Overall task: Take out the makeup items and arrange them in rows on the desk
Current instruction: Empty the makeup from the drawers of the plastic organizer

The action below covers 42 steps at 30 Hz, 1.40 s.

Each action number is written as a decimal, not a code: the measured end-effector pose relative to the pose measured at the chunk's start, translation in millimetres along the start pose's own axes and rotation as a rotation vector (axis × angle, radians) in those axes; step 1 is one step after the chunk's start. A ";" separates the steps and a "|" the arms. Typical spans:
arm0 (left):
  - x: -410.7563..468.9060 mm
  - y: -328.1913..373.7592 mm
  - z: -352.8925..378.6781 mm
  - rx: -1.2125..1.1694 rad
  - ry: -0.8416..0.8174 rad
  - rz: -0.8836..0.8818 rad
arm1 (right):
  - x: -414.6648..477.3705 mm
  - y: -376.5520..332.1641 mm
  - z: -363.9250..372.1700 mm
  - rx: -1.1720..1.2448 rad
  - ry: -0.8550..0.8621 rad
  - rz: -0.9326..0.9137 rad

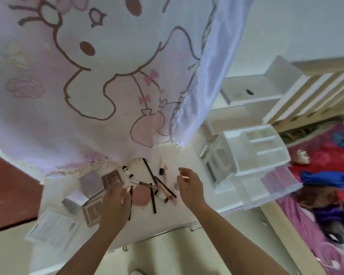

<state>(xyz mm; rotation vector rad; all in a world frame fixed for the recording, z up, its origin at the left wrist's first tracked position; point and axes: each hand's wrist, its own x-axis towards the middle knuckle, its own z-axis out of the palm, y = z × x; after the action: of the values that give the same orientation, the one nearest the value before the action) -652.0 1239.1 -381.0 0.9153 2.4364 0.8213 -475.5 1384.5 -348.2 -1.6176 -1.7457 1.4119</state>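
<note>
Makeup items lie scattered on the white desk (191,159): an eyeshadow palette (112,178), a second palette (91,212), a round pink compact (141,196), several black pencils (149,171) and small tubes (161,168). My left hand (115,207) rests over the items near the compact, with a slim black brush (130,203) under its fingers; whether it grips the brush is unclear. My right hand (189,185) hovers to the right of the pencils, fingers apart, holding nothing.
A white plastic drawer organiser (252,153) stands at the desk's right end, one drawer pulled out. A printed cartoon curtain (87,76) hangs behind the desk. A paper sheet (52,229) lies at the left. A bed with purple and red bedding (326,195) is at the right.
</note>
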 end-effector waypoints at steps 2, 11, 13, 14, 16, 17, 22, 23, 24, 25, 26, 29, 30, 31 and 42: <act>-0.8 43.4 24.8 -0.026 -0.129 0.102 | -5.6 3.0 -56.9 0.016 0.163 -0.054; -67.5 254.6 127.5 0.124 -0.365 0.665 | -40.8 69.1 -284.0 0.215 0.872 0.167; -84.7 288.0 149.0 0.180 -0.382 0.738 | -41.1 94.2 -322.3 0.321 0.824 0.394; -90.2 300.9 159.2 0.219 -0.397 0.748 | -39.2 107.3 -337.0 0.398 0.737 0.481; -96.0 319.5 177.5 0.295 -0.422 0.712 | -37.0 122.0 -354.0 0.656 0.507 0.554; -98.8 326.0 184.3 0.327 -0.417 0.695 | -38.7 123.7 -358.2 0.809 0.396 0.560; -103.8 346.4 199.0 0.309 -0.398 0.650 | -34.7 118.5 -373.0 1.091 0.226 0.594; -104.5 350.2 202.2 0.295 -0.396 0.639 | -31.4 117.4 -377.1 1.115 0.207 0.589; -106.4 354.4 206.0 0.287 -0.392 0.621 | -27.8 118.6 -380.6 1.154 0.185 0.587; -109.4 357.6 209.1 0.285 -0.385 0.602 | -24.5 121.1 -382.0 1.192 0.165 0.581; -111.8 358.6 210.9 0.290 -0.376 0.590 | -22.4 122.1 -382.2 1.213 0.151 0.570; -119.8 360.7 217.0 0.380 -0.387 0.607 | -15.0 133.8 -380.9 1.271 0.143 0.556; -122.3 360.9 218.3 0.419 -0.396 0.619 | -12.0 137.9 -380.2 1.308 0.141 0.539; -123.7 361.4 219.3 0.453 -0.401 0.628 | -8.4 141.1 -379.2 1.339 0.129 0.512; -114.2 353.6 221.2 0.540 -0.224 0.863 | 14.2 177.5 -377.6 0.986 0.188 0.593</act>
<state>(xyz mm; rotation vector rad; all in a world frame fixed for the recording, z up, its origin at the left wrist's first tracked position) -289.8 1459.9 -297.0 2.2009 2.0419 0.2401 -81.6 1522.4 -339.7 -1.5923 -0.2778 1.8460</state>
